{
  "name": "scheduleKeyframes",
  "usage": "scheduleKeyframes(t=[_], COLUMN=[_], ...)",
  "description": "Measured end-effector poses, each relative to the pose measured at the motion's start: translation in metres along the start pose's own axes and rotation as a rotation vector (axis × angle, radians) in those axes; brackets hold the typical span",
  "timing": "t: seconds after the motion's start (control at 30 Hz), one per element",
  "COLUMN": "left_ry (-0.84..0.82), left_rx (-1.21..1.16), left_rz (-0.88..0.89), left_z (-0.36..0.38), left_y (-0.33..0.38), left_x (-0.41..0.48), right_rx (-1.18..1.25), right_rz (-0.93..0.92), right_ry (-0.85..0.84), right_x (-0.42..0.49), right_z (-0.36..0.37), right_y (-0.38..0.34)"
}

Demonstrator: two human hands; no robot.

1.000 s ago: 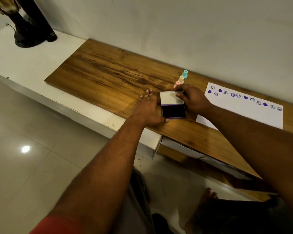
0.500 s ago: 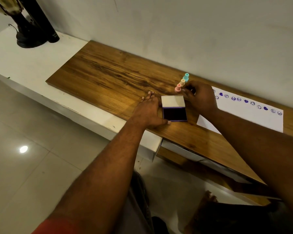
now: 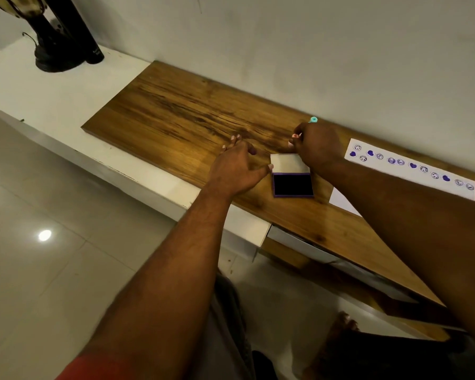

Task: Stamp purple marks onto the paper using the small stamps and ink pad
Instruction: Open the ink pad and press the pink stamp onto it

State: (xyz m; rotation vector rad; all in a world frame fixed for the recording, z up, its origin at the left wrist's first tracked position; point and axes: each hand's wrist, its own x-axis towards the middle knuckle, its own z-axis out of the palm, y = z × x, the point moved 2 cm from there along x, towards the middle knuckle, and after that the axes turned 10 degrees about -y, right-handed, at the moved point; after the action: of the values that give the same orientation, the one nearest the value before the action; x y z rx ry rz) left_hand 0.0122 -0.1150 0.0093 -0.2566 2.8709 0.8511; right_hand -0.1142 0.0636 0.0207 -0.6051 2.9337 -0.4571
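Note:
An open purple ink pad [image 3: 293,185] lies on the wooden top, its pale lid [image 3: 287,162] folded back. My left hand [image 3: 237,167] rests flat beside it, thumb touching the pad's left edge. My right hand [image 3: 317,145] is past the lid, fingers pinched around a small pink stamp that is mostly hidden. A teal stamp [image 3: 313,120] peeks out behind that hand, by the wall. The white paper [image 3: 422,176] lies to the right with a row of purple hearts and smiley marks; my right forearm covers part of it.
The wooden board [image 3: 176,113] sits on a white ledge [image 3: 39,100] against the wall. A black lamp base [image 3: 56,54] stands at the far left of the ledge. Tiled floor [image 3: 52,256] lies below, and a bare foot [image 3: 337,333] shows under the ledge.
My right hand has moved from the ink pad's lid back to the small stamps by the wall and now covers them. My left hand stays beside the pad.

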Motion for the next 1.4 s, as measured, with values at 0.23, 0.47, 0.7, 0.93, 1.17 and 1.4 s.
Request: scheduleKeyframes(t=[0.23, 0.47, 0.7, 0.93, 1.17, 1.4], left_ry=[0.03, 0.024, 0.01, -0.027, -0.039, -0.053], left_rx=[0.049, 0.09, 0.067, 0.149, 0.217, 0.24], left_rz=[-0.091, -0.086, -0.045, 0.0, 0.02, 0.051], left_z=[0.0, 0.011, 0.016, 0.017, 0.02, 0.026], left_y=[-0.013, -0.021, -0.018, -0.014, -0.012, -0.015], left_x=[0.006, 0.009, 0.008, 0.009, 0.009, 0.012], right_rx=[0.012, -0.037, 0.005, 0.003, -0.193, -0.221], right_rz=[-0.077, -0.208, -0.248, -0.275, -0.306, -0.377], right_ry=[-0.149, -0.167, -0.212, -0.131, -0.12, -0.222], right_x=[0.011, -0.013, -0.041, -0.048, -0.045, -0.04], right_z=[0.009, 0.02, 0.029, 0.027, 0.029, 0.022], right_y=[-0.054, -0.074, -0.068, -0.064, -0.063, -0.066])
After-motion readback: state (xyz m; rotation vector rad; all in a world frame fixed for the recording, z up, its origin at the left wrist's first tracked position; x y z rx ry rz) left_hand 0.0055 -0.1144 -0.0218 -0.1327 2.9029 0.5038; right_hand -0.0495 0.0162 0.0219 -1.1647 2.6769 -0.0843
